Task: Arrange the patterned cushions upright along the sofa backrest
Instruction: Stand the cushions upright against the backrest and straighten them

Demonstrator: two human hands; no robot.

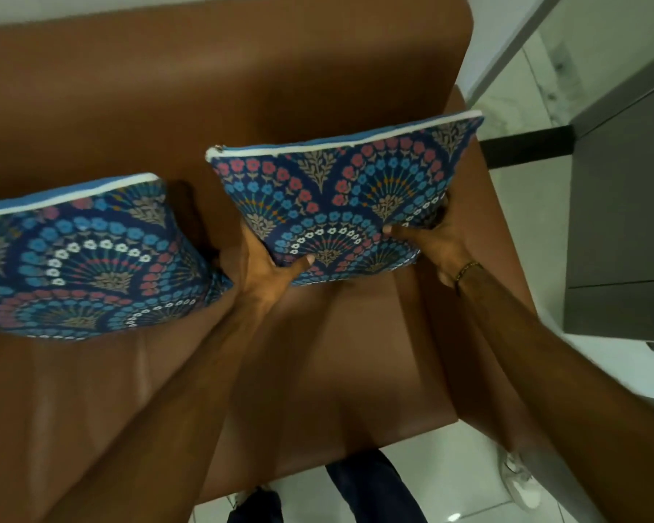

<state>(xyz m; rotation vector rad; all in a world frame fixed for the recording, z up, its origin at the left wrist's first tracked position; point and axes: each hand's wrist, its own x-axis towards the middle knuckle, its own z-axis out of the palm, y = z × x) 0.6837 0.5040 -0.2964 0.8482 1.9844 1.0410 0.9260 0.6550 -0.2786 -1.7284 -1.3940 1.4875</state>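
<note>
Two blue cushions with red, white and blue fan patterns are on the brown leather sofa (265, 88). The right cushion (340, 186) is upright in front of the backrest, near the right armrest. My left hand (265, 273) grips its lower left corner, thumb on the front. My right hand (435, 239) grips its lower right corner and wears a thin bracelet. The left cushion (84, 254) leans upright against the backrest at the left edge of view, with no hand on it.
The sofa seat (318, 352) stretches toward me. A grey cabinet (623, 205) stands close to the right armrest (506, 235). White marble floor (518, 107) lies around the sofa, and my legs and shoes (370, 488) show at the bottom.
</note>
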